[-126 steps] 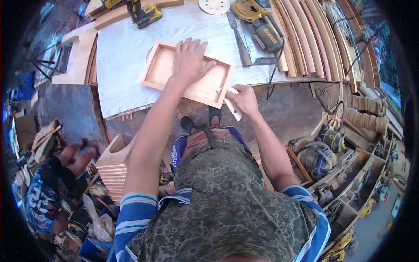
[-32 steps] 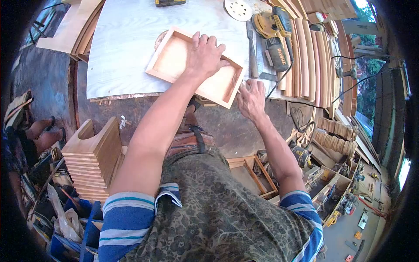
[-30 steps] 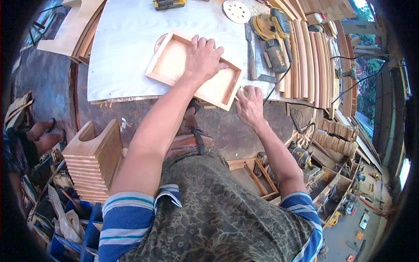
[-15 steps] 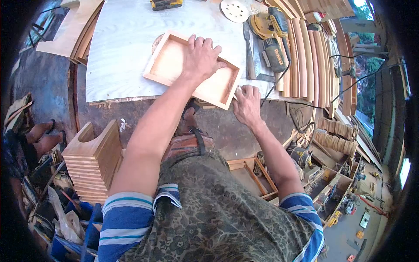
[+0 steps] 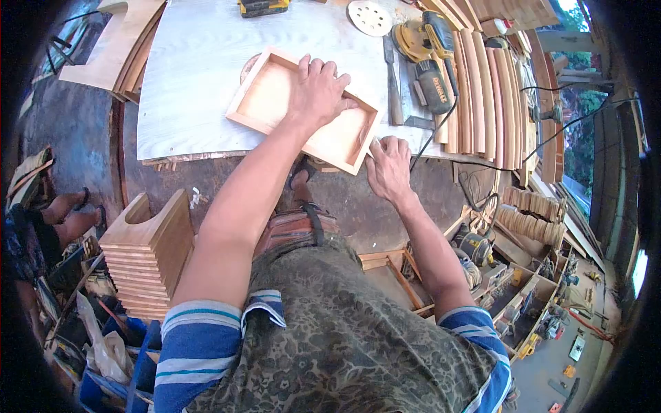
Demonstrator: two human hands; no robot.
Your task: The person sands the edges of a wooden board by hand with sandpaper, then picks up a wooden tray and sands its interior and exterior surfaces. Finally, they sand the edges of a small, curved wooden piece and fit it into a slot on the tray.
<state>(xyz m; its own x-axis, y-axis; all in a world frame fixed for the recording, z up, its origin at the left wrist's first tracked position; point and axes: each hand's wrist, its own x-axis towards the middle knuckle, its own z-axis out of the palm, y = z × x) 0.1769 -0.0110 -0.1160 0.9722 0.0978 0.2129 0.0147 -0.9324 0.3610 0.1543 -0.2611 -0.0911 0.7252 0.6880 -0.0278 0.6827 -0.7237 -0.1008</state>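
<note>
A shallow wooden tray (image 5: 268, 96) lies tilted at the near edge of the white-topped table, its near right corner jutting past the edge. Across its middle reaches my left hand (image 5: 319, 91), fingers over the far wall and thumb inside, gripping that wall. Beside the tray's right end is my right hand (image 5: 390, 168), fingers curled together near the outer face; what they hold, if anything, is too small to tell. A round disc shows partly from behind the tray's left end.
A sander (image 5: 434, 86) with a cord, a dark flat tool (image 5: 393, 89) and a holed white disc (image 5: 370, 17) lie on the table (image 5: 186, 89). Curved wood strips (image 5: 478, 96) stand right. Stacked wooden pieces (image 5: 141, 268) stand lower left; a person's legs (image 5: 69, 213) show far left.
My right hand has shifted very slightly at the tray's right end. My left hand and the tray hold nearly the same position.
</note>
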